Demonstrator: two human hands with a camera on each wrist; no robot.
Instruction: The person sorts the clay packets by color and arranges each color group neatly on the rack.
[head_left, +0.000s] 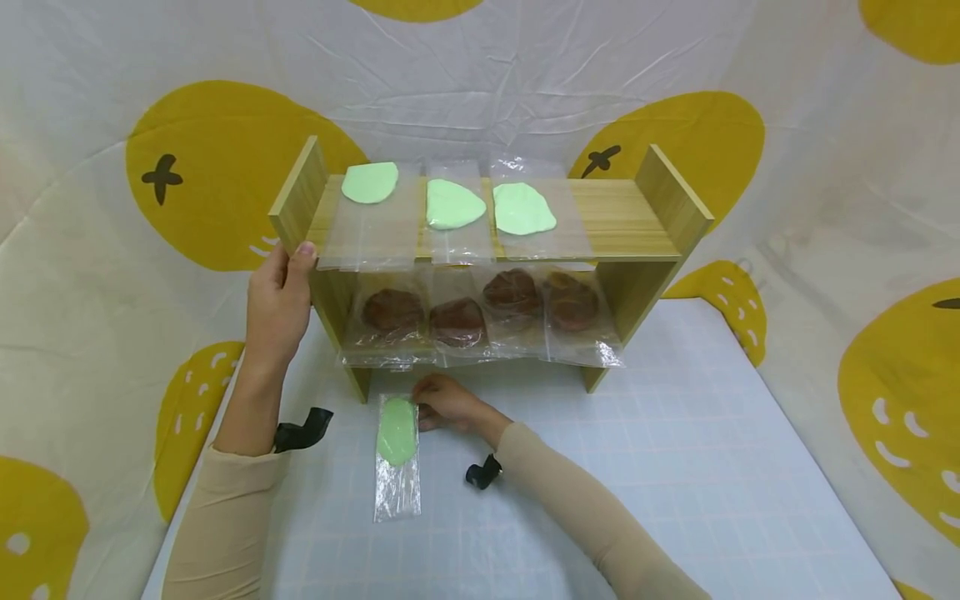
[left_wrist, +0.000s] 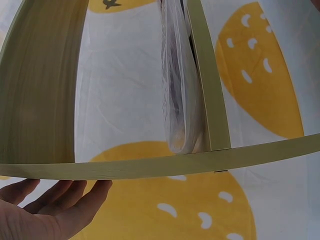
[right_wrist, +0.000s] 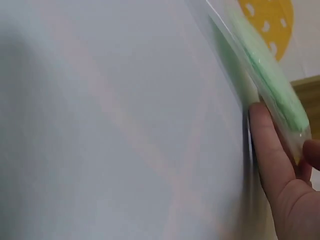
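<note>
My left hand [head_left: 279, 300] touches the outer side of a small wooden shelf [head_left: 622, 221] at its left panel. In the left wrist view its fingertips [left_wrist: 102, 187] press against that panel. My right hand [head_left: 450, 402] pinches the upper right edge of a clear plastic bag [head_left: 397, 500], in front of the shelf and low over the table. A flat, pale green piece [head_left: 397, 432] lies inside the bag. In the right wrist view, this green piece [right_wrist: 280, 82] leans between finger and thumb, with the bag tilted off the cloth.
Three clear bags with flat green pieces [head_left: 525, 208] lie along the top shelf. Several bags with round brown pieces [head_left: 459, 323] fill the lower shelf, overhanging its front. A pale checked cloth [head_left: 675, 467] covers the table. Patterned fabric [head_left: 480, 100] hangs behind and at the sides.
</note>
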